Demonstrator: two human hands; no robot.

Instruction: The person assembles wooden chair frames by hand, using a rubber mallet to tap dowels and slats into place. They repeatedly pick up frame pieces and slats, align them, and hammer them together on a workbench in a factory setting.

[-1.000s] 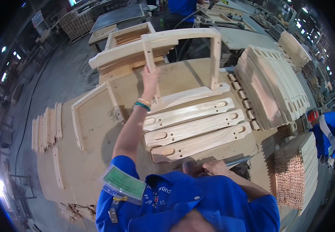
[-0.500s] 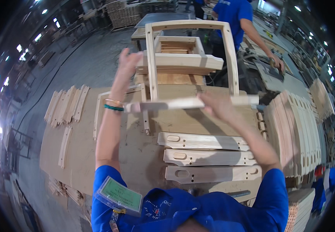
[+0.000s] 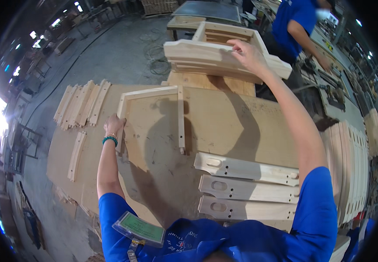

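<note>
Left hand (image 3: 114, 125) is gripping the left rail of a three-sided wooden frame (image 3: 154, 94) lying flat on the plywood worktable (image 3: 224, 118). Right hand (image 3: 245, 54) is resting fingers-down on a stack of assembled frames (image 3: 206, 54) beyond the table's far edge; how tightly it is closing cannot be told. Three slotted rails (image 3: 245, 168) are lying just beside the near edge. Loose slats (image 3: 82, 102) are lying at far left. A slatted pile (image 3: 350, 166) is running out of view at right.

green badge (image 3: 141, 227) on chest, perhaps laminated
</note>
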